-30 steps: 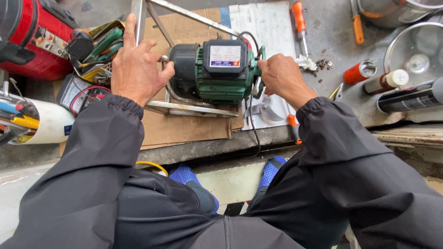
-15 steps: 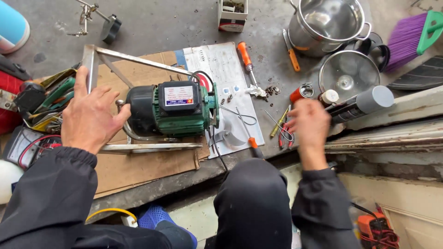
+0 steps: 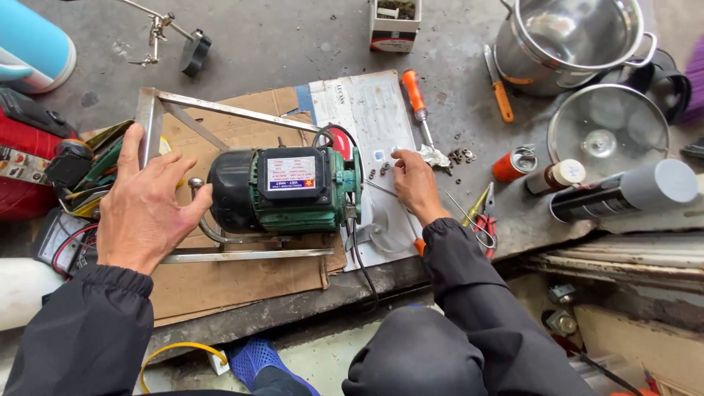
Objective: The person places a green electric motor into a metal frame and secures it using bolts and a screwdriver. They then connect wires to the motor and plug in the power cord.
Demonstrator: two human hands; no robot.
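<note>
- Head view: a green motor (image 3: 282, 192) lies on its side inside a bare metal frame (image 3: 220, 110), near the middle of the view. The frame rests on a cardboard sheet (image 3: 235, 282), likely put down to spare the concrete floor (image 3: 293, 44) and catch grease.
- The left hand (image 3: 147, 205) sits at 9 o'clock of the motor, spread wide and flat. Its fingers reach up along the frame's left post and its thumb presses toward the motor's black end cap, so it seems to steady the unit; it grips nothing closed.
- The right hand (image 3: 412, 183) lies at 3 o'clock of the motor on a white paper sheet (image 3: 367, 110). Its fingers are loosely bent and narrow, tips down among small screws (image 3: 381, 170) scattered on the paper. Whether a screw is pinched between them I cannot tell.
- The paper probably serves as a pale tray, so the small parts stay visible and together.
- An orange screwdriver (image 3: 416, 99) lies at 12 o'clock of the right hand, its tip near more loose bits (image 3: 460, 155).
- Pliers (image 3: 480, 213) lie at 3 o'clock of that hand; a steel pot (image 3: 565, 44) stands at 1 o'clock, well apart.
</note>
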